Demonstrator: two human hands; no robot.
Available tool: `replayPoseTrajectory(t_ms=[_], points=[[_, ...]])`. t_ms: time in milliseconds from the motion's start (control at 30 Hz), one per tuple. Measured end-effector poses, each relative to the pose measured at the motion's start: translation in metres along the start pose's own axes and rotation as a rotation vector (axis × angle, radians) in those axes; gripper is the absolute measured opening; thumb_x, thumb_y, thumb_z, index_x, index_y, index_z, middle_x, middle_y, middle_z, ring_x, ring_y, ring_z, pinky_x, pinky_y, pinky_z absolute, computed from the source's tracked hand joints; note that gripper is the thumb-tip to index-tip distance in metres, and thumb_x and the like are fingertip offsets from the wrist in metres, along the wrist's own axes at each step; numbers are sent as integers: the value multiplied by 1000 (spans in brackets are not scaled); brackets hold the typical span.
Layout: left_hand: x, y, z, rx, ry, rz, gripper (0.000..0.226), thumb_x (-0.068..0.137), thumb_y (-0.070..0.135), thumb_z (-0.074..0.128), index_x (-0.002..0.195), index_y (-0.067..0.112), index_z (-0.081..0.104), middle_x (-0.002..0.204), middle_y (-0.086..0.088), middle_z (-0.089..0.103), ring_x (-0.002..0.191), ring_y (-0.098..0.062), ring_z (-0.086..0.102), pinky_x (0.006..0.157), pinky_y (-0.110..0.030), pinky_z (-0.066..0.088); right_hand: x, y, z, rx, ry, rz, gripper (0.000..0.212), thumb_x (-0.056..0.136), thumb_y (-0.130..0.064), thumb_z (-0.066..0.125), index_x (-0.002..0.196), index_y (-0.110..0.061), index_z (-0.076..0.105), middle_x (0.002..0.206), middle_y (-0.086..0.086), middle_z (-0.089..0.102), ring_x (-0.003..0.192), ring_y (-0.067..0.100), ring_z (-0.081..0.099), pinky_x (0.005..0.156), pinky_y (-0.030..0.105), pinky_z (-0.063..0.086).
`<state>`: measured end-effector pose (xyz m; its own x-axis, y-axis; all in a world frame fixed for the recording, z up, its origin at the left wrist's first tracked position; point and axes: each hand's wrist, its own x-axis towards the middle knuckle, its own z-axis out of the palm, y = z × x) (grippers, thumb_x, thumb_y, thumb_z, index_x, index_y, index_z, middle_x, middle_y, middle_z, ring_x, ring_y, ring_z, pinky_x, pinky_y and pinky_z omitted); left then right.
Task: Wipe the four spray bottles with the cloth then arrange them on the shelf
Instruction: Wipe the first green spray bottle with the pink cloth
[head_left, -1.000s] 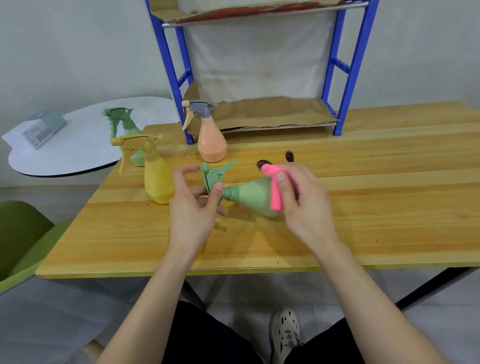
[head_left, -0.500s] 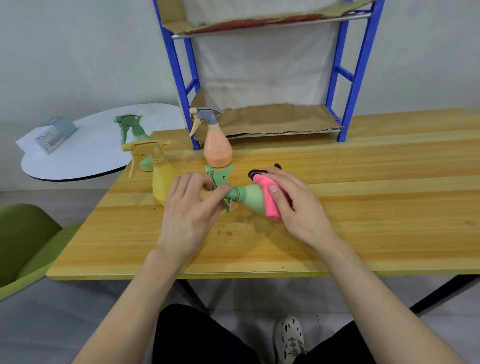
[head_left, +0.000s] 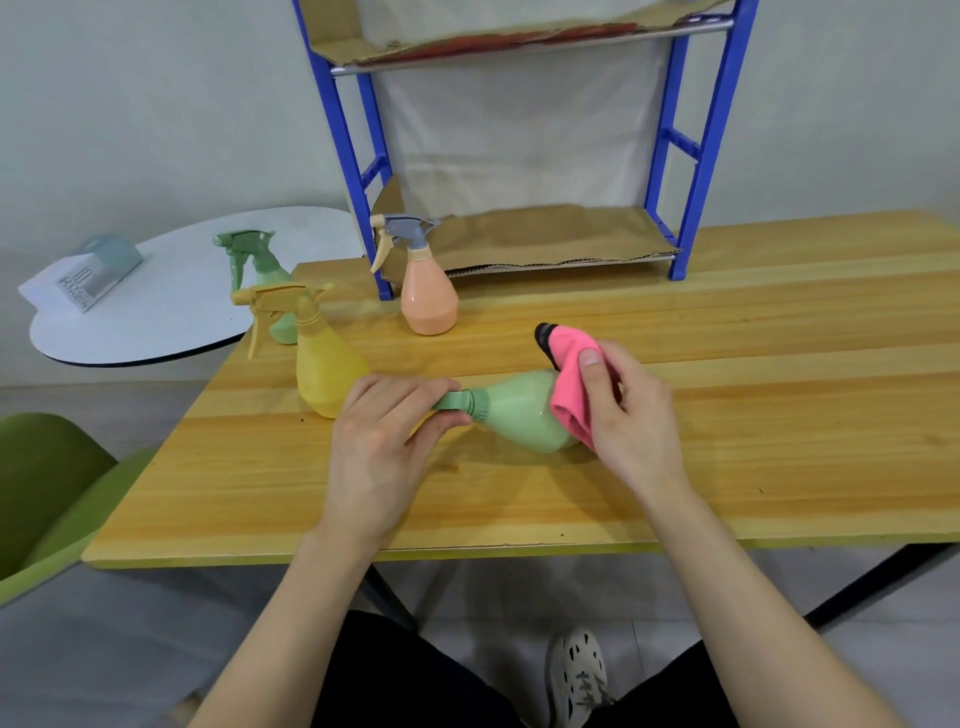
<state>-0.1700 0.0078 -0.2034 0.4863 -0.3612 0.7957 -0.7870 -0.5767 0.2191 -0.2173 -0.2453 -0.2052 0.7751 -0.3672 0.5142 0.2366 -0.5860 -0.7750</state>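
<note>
A light green spray bottle (head_left: 519, 413) lies on its side over the wooden table (head_left: 727, 415). My left hand (head_left: 379, 447) grips its neck and covers the trigger head. My right hand (head_left: 628, 410) presses a pink cloth (head_left: 569, 384) with a black edge against the bottle's wide base. Standing upright on the table are a yellow spray bottle (head_left: 324, 364), a second green spray bottle (head_left: 260, 275) behind it at the table's left corner, and an orange spray bottle (head_left: 428, 296) with a grey head. The blue shelf (head_left: 701, 135) stands at the back, lined with cardboard.
A white round table (head_left: 156, 306) with a small teal box (head_left: 98, 270) sits to the left. A green chair (head_left: 47, 483) is at the lower left. The shelf's lower board (head_left: 545, 239) holds only cardboard. My shoe shows under the table.
The green bottle has turned so its trigger head is now hidden inside my left hand. My right hand and the cloth slid toward the bottle's base. The camera view has shifted slightly.
</note>
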Motion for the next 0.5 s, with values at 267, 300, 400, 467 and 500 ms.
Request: replayPoseTrajectory(t_ms=[267,300,400,467,500], points=[[-6,1,-3,-108,-181,-51,25,105,18,67,127,12,76,119,2,78,109,-20,71,95,-40,58,-2,-1,2,-186,-185,-269,26,113,-33,52,132,-34,71,130,-15,66,129,11,55,111,45,44],[-5,3,-3,-111,-176,-70,24,104,19,68,127,12,76,117,1,78,107,-21,72,93,-40,59,-2,-4,3,-202,-170,-260,26,113,-32,52,131,-32,71,130,-14,67,129,12,56,111,46,44],[-2,8,-3,-133,-174,-87,19,106,21,67,121,12,73,111,1,76,101,-20,73,86,-38,60,-14,-25,19,-316,-180,-393,29,111,-27,55,133,-25,73,134,-11,71,132,14,59,117,46,40],[-2,6,-6,-134,-179,-61,16,106,19,67,119,11,72,109,2,75,98,-18,72,85,-33,58,-21,-25,22,-310,-254,-523,32,111,-27,56,139,-23,71,139,-9,70,135,13,59,120,41,37],[-3,4,-8,-127,-181,-55,16,106,20,67,119,11,72,108,1,75,96,-18,72,83,-32,58,-17,-19,17,-285,-259,-507,32,112,-28,56,140,-26,70,139,-10,70,135,12,59,120,40,37]])
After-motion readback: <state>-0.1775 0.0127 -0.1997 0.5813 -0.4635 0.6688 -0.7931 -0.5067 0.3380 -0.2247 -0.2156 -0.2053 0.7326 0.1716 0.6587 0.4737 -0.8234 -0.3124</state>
